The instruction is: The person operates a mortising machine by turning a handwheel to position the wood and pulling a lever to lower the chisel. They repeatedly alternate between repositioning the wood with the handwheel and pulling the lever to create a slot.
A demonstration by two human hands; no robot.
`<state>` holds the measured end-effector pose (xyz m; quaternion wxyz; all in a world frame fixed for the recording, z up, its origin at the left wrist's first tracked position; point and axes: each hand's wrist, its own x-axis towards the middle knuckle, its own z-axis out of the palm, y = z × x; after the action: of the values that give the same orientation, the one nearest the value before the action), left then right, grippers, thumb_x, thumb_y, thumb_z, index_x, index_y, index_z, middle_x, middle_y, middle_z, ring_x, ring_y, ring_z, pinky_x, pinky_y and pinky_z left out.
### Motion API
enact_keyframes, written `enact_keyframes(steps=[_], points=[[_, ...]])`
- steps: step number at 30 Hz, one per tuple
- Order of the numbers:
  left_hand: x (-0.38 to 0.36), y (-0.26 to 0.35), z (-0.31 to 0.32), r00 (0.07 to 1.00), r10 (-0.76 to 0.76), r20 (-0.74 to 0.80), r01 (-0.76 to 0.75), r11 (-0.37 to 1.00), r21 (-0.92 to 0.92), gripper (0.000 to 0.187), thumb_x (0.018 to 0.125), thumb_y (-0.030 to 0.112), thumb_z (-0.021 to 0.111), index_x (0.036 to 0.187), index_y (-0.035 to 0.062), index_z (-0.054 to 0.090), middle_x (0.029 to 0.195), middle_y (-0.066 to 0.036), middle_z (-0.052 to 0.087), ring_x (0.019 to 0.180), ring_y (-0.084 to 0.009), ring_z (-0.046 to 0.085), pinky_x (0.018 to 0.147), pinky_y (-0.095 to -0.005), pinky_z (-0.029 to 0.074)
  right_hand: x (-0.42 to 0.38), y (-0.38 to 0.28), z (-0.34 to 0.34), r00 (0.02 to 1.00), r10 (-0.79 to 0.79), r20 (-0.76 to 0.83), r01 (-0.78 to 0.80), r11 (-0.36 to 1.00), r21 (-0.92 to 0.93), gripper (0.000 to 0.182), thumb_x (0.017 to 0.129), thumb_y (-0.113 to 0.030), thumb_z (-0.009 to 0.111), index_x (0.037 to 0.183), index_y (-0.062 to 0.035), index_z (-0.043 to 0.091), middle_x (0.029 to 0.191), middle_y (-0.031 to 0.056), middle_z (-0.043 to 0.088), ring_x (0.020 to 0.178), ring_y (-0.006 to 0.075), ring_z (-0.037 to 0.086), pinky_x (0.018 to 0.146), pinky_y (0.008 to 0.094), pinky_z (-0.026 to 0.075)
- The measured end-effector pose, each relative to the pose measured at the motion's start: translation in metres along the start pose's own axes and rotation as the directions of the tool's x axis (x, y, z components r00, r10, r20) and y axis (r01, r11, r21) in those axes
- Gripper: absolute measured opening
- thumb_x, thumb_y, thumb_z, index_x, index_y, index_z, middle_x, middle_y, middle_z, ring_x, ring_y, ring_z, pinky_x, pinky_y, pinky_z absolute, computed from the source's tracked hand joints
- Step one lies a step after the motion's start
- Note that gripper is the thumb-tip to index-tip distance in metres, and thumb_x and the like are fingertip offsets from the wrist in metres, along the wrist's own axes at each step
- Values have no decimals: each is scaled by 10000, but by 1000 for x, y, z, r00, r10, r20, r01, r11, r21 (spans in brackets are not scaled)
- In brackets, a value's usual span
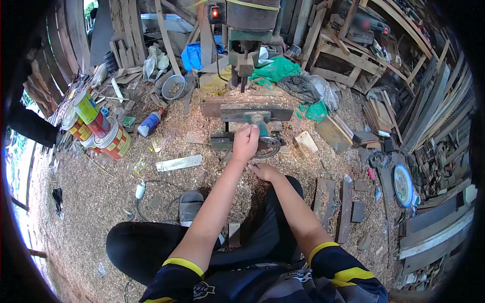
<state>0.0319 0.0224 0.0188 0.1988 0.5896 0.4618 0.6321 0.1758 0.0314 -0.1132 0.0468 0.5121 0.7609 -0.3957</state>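
Observation:
In the head view, my left hand (pixel 246 140) is closed in a fist at the left side of a dark metal handwheel (pixel 273 150) and appears to grip it. Just below the wheel is my right hand (pixel 263 171), fingers curled together; whatever is in them is hidden. Behind the wheel, a green metal vise part (pixel 259 122) meets a wooden board (pixel 273 112) lying crosswise. Above this board, a drill-press-like machine (pixel 245 48) points its bit (pixel 243 83) downward, apart from the wood. A red switch (pixel 215 13) glows on the machine.
Wood shavings cover the ground. Stacked paint cans (pixel 112 140) and a blue bottle (pixel 149 123) stand or lie left. A pale wood block (pixel 305 142) sits right of the wheel. A cable (pixel 137 207) runs near my foot (pixel 191 206). Scrap boards (pixel 429 106) lean at right.

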Motion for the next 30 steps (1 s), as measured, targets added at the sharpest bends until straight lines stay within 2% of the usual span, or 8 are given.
enact_keyframes(steps=[3, 5, 7, 15, 17, 24, 26, 30], points=[[-1, 1, -1, 1000, 13, 2, -13, 1000, 0, 324, 1020, 135, 504, 748, -39, 533, 698, -181, 528, 671, -331, 497, 653, -433, 420, -10, -12, -9, 989, 83, 124, -89, 995, 38, 689, 1015, -635, 408, 1258, -43, 664, 1240, 248, 680, 1195, 388, 636, 1033, 460, 475], [0, 1, -1, 1000, 17, -1, -17, 1000, 1, 317, 1019, 132, 505, 754, -38, 541, 702, -178, 535, 676, -329, 500, 656, -432, 422, -13, -10, -2, 998, 17, -67, -25, 994, -107, 675, 1030, -636, 312, 1299, -133, 674, 1300, 209, 661, 1217, 393, 617, 1083, 486, 444], [-1, -1, -1, 999, 40, 0, -40, 999, 20, 368, 1042, 165, 483, 734, -31, 532, 680, -143, 506, 663, -288, 503, 665, -405, 416, -9, -7, 0, 998, 25, -59, -31, 993, -111, 673, 1032, -633, 311, 1291, -131, 677, 1298, 210, 661, 1217, 396, 615, 1081, 485, 445], [-1, 1, -6, 999, 41, -1, -41, 999, 36, 377, 1044, 177, 478, 733, -28, 532, 683, -149, 507, 668, -306, 501, 668, -414, 413, -17, -10, -8, 997, 11, -77, -22, 990, -138, 624, 1034, -592, 375, 1224, -80, 678, 1251, 260, 661, 1192, 430, 616, 1035, 490, 469], [-1, 0, -6, 1000, 30, 2, -30, 998, 54, 376, 1044, 178, 477, 733, -27, 533, 684, -149, 508, 671, -306, 503, 672, -412, 415, -12, -10, -3, 999, 6, -38, -8, 998, -67, 657, 1049, -557, 348, 1319, -29, 631, 1327, 266, 623, 1250, 431, 581, 1083, 489, 439], [0, -1, -4, 999, 44, -11, -43, 998, 36, 344, 1029, 147, 495, 740, -37, 527, 682, -162, 514, 668, -306, 491, 661, -413, 414, 1, 2, 3, 1000, -30, 5, 30, 998, 52, 628, 1053, -523, 361, 1332, -20, 613, 1335, 278, 615, 1262, 438, 572, 1084, 485, 440], [-1, 1, -5, 999, 39, -16, -39, 999, 28, 316, 1014, 128, 512, 750, -45, 527, 693, -178, 521, 670, -320, 485, 649, -424, 417, 2, 5, 9, 990, -70, -124, 83, 991, 101, 563, 1036, -543, 441, 1050, -37, 687, 994, 198, 721, 968, 385, 680, 906, 462, 513], [-1, 1, -5, 999, 31, -12, -31, 999, 24, 322, 1020, 136, 507, 755, -44, 534, 693, -179, 514, 667, -317, 478, 651, -421, 419, -7, 1, 5, 966, -69, -250, 62, 997, -36, 551, 1026, -523, 463, 1122, -31, 692, 1067, 225, 721, 1030, 417, 677, 929, 478, 513]])
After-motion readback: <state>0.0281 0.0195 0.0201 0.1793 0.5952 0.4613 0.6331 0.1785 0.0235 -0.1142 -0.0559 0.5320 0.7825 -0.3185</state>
